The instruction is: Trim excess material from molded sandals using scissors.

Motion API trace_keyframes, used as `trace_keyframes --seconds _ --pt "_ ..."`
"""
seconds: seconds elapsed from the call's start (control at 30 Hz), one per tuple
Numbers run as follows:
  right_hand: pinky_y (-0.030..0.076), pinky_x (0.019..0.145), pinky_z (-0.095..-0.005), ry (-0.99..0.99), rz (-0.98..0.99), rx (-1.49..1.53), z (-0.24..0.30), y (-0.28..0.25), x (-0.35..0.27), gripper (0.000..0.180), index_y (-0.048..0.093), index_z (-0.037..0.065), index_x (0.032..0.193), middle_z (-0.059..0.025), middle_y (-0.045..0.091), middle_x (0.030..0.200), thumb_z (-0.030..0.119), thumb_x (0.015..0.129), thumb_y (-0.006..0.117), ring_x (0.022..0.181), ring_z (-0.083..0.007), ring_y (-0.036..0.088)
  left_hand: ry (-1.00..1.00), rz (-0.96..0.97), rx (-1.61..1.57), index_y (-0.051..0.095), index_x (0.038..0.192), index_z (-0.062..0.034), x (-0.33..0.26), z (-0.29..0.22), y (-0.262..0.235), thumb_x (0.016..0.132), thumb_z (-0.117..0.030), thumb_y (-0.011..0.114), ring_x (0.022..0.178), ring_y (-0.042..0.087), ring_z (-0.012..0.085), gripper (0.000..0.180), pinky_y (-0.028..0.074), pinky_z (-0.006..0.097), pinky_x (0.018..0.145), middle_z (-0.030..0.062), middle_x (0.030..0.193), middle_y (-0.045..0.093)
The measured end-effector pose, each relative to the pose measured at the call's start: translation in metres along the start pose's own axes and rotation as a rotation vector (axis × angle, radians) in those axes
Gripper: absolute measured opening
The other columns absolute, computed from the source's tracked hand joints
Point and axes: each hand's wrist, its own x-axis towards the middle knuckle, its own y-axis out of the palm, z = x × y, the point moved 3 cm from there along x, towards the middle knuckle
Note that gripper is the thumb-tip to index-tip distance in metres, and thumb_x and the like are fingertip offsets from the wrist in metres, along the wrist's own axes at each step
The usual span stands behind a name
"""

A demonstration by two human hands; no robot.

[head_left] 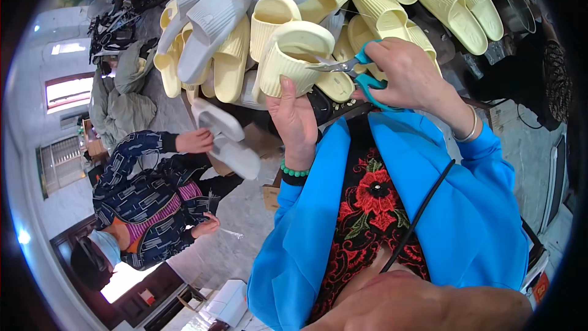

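Observation:
My left hand (pixel 295 116) holds up a pale yellow slide slipper (pixel 283 72), its thumb pressed on the ribbed strap and the other fingers mostly hidden behind. Scissors (pixel 340 67) with teal handles are in my right hand (pixel 409 72), fingers through and around the loops. Their metal blades reach left to the edge of the slipper's strap opening; whether they touch the material I cannot tell. Just behind the held slipper stands another yellow slipper (pixel 269 13).
Yellow and grey slippers are heaped across the far side, among them a grey one (pixel 211 21) and a yellow pair (pixel 462 6). On the left, a co-worker (pixel 147 190) holds two light grey slippers (pixel 228 141). A cardboard box (pixel 271 196) sits below my left wrist.

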Motion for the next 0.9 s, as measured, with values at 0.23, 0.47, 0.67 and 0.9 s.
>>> trace_keyframes --seconds 0.23,0.47,0.67,0.9 --pt "0.047 0.061 -0.0438 -0.013 -0.018 0.017 0.009 0.011 -0.01 0.056 0.057 0.002 0.085 -0.0149 0.056 0.067 0.052 0.068 0.076 0.069 -0.0343 0.06 -0.035 0.004 0.001 0.044 0.135 -0.0017 -0.016 0.003 -0.002 0.097 -0.018 0.055 0.121 0.052 0.0214 0.043 0.04 0.04 0.104 0.0103 0.133 0.053" --pt "0.047 0.061 -0.0444 0.001 -0.054 0.064 0.01 0.013 -0.012 0.055 0.057 0.002 0.086 -0.016 0.057 0.068 0.051 0.069 0.076 0.07 -0.0351 0.06 -0.085 0.054 -0.015 0.038 0.14 -0.0052 -0.02 0.009 0.004 0.098 -0.021 0.053 0.127 0.046 0.0227 0.047 0.035 0.043 0.109 0.0097 0.139 0.047" --pt "0.047 0.06 -0.0448 0.021 -0.006 0.061 0.018 0.014 -0.02 0.055 0.056 0.001 0.084 -0.0167 0.057 0.067 0.052 0.071 0.074 0.068 -0.0358 0.06 -0.087 0.05 -0.018 0.038 0.14 -0.005 -0.029 0.008 0.0 0.098 -0.021 0.054 0.127 0.046 0.0235 0.048 0.035 0.044 0.109 0.0106 0.139 0.047" --pt "0.045 0.053 -0.0447 0.004 0.001 0.04 0.026 0.018 -0.024 0.054 0.055 0.002 0.078 -0.015 0.056 0.057 0.053 0.073 0.072 0.058 -0.0356 0.059 -0.088 0.068 -0.054 0.038 0.141 -0.0047 -0.035 0.005 -0.009 0.097 -0.02 0.054 0.127 0.046 0.0237 0.049 0.035 0.045 0.109 0.0109 0.139 0.047"
